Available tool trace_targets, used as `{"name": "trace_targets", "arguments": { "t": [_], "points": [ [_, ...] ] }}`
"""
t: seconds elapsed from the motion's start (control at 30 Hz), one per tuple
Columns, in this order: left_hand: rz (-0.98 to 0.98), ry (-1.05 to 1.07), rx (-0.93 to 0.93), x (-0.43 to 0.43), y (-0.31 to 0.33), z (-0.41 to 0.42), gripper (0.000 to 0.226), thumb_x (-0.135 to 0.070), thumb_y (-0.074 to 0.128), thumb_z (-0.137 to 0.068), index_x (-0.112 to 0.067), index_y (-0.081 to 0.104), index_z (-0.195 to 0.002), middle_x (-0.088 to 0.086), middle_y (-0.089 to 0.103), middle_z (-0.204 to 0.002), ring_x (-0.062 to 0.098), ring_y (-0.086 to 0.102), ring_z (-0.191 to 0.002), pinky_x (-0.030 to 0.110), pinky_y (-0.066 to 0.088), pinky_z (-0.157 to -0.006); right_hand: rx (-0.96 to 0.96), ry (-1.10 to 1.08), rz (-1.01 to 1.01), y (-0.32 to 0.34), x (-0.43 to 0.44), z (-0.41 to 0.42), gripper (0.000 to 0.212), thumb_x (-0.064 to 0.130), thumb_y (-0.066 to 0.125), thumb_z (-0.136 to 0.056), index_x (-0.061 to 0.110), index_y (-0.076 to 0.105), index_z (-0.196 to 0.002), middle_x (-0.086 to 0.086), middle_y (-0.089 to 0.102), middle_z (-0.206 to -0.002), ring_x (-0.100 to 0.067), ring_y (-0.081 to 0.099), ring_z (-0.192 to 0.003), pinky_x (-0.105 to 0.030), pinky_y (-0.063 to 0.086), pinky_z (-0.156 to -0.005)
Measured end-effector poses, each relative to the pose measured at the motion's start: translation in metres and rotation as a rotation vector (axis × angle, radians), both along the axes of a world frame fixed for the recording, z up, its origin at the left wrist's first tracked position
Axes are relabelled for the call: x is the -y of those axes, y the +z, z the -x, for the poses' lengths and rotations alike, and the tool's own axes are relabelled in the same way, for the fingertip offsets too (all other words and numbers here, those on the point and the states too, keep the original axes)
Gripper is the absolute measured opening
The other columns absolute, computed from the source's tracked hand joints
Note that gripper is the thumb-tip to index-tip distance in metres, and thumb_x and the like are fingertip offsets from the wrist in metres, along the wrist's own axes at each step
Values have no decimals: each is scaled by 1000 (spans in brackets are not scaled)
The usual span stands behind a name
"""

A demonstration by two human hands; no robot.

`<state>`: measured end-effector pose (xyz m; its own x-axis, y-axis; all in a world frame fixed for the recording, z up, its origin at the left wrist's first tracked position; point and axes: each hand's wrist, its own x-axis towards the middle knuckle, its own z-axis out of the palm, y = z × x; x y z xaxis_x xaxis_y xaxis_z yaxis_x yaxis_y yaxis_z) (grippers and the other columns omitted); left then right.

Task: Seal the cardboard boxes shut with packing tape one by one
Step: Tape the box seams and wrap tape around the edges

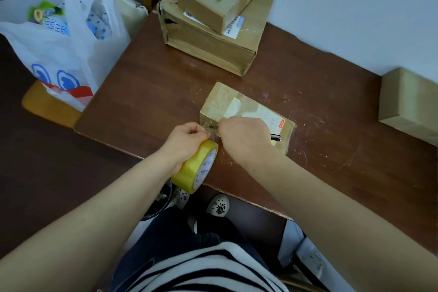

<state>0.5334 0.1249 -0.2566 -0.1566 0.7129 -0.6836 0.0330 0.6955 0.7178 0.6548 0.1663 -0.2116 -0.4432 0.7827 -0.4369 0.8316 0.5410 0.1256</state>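
A small cardboard box [237,104] with a torn white label lies on the brown table [147,92], covered by shiny clear tape. My left hand [183,138] grips a yellowish roll of packing tape [195,166] just off the box's near-left corner. A short strip of clear tape runs from the roll to the box. My right hand [244,136] is closed on a small black-tipped tool [276,137] and rests at the box's near edge, touching the tape strip. What kind of tool it is stays hidden by the fingers.
Two stacked cardboard boxes [213,19] stand at the table's far side, and another box [407,102] at the right edge by the wall. A white plastic bag [66,38] sits on a chair at the left. My legs and shoes show below the table's front edge.
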Motion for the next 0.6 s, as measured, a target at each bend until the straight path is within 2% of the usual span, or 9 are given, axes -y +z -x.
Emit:
{"name": "trace_targets", "arguments": {
  "t": [0.13,0.27,0.47,0.6],
  "points": [
    [-6,-31,-27,-2,1,4,17,-17,64,-89,-17,59,-72,2,57,-71,16,51,-65,27,43,-59,33,32,-19,1,-5,2,21,-4,45,-86,16,46,-83,4,38,-61,-15,32,-48,-25,18,-44],
    [3,-109,-80,-2,0,14,17,-16,64,-88,-17,60,-71,6,57,-75,20,49,-71,29,40,-65,49,43,-20,2,-5,3,23,-3,46,-87,17,44,-75,4,39,-61,-15,34,-48,-25,18,-44],
    [-17,-317,-263,-14,-2,23,18,-19,64,-85,-20,61,-68,3,54,-70,19,46,-65,30,37,-66,42,51,-26,0,-6,5,30,-2,47,-86,16,41,-63,5,40,-59,-14,35,-47,-23,19,-43],
    [4,-418,-357,-19,-3,27,17,-22,65,-84,-19,62,-67,-1,50,-61,20,44,-62,30,36,-64,-12,15,-16,2,-13,-1,33,14,46,-90,18,39,-58,5,43,-59,-15,38,-49,-24,21,-44]
  ]
}}
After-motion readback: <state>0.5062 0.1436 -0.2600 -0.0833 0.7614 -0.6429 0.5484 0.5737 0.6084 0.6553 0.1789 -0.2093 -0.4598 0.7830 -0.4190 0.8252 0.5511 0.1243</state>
